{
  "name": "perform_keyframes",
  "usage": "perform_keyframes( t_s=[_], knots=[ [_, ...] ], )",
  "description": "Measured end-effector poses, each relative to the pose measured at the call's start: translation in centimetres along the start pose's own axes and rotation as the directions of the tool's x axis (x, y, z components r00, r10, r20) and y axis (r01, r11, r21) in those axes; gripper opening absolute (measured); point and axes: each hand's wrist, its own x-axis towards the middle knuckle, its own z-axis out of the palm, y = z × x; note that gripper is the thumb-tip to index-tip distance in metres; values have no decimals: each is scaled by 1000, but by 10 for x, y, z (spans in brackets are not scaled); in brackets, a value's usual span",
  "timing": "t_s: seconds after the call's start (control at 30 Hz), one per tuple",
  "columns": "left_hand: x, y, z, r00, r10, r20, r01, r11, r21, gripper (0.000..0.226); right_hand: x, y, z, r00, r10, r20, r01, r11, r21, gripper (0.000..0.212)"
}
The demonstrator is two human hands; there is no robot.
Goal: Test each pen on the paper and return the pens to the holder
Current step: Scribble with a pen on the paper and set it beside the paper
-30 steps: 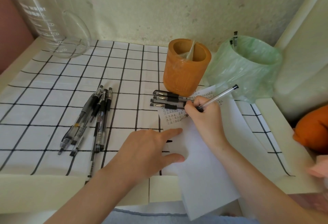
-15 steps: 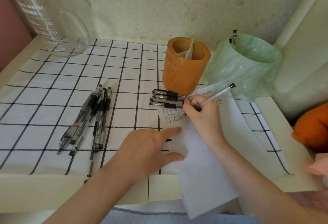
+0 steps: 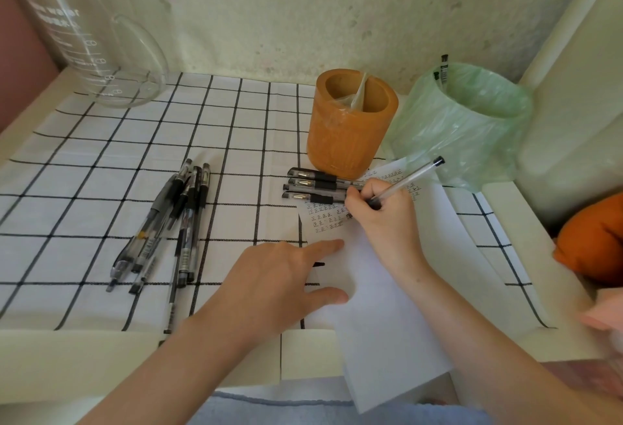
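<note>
**Trying a pen on the paper**

The white paper (image 3: 387,323) hangs over the near edge of the table (image 3: 67,364). The left hand (image 3: 269,286) lies flat on it with straight fingers. Just past it, the right hand (image 3: 381,219) is curled tight around a clear pen (image 3: 411,177), tip down on the paper by rows of tiny marks (too small to read). A pile of dark pens (image 3: 168,222) lies on the checked cloth (image 3: 84,168) toward the left edge. Three more pens (image 3: 317,185) lie side by side just in front of the orange holder (image 3: 347,141), which has crinkly clear plastic inside. Beside it, near the far right corner, pen ends (image 3: 444,69) stick up from a bin with a green bag (image 3: 472,128). At the far left corner stands a glass jug (image 3: 94,47) marked "water".
</note>
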Motion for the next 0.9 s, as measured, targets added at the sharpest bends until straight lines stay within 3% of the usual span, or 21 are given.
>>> perform_keyframes(
  t_s=[0.5,0.9],
  knots=[
    [1,-1,0,1000,-15,6,15,1000,-7,65,0,0,0,1000,-9,3,9,1000,9,46],
    [1,1,-2,999,-25,30,25,1000,-1,66,2,2,-1,998,47,-30,-45,997,57,38]
  ],
)
